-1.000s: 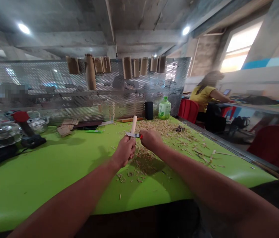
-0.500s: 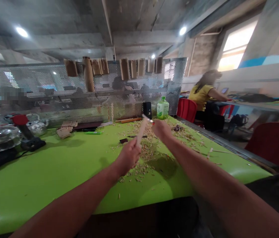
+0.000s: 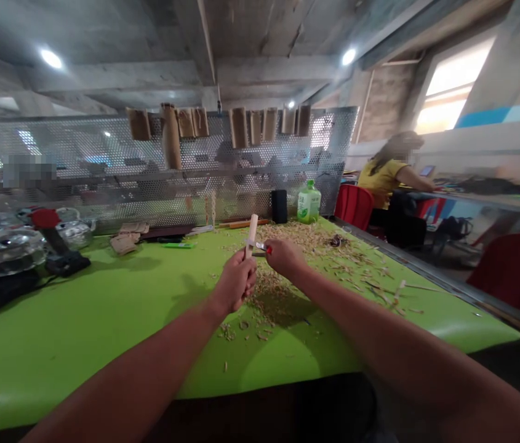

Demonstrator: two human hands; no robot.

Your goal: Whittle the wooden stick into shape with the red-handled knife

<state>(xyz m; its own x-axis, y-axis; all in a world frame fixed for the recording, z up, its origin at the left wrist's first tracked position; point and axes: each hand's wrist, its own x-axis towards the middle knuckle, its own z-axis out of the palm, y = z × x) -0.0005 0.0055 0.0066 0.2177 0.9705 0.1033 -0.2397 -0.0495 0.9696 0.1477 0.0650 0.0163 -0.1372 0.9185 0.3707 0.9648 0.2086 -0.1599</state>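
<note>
My left hand point(image 3: 236, 280) is closed around the lower part of a pale wooden stick point(image 3: 253, 229), which stands nearly upright above the green table point(image 3: 116, 314). My right hand point(image 3: 285, 257) grips a knife point(image 3: 260, 245) with a red part at its handle. The knife's blade lies against the stick, just above my left fingers. Beneath and beyond both hands, wood shavings point(image 3: 282, 289) are scattered over the tabletop.
A green bottle point(image 3: 308, 204) and a black box-like object point(image 3: 279, 206) stand at the back. A red and black power tool point(image 3: 52, 237) and glass teapots point(image 3: 8, 249) are at the left. On the right a person in yellow point(image 3: 382, 178) sits at another table.
My right hand has moved left and down, bringing the blade from near the stick's tip to its lower part. The stick now points more upright, and the view has shifted slightly.
</note>
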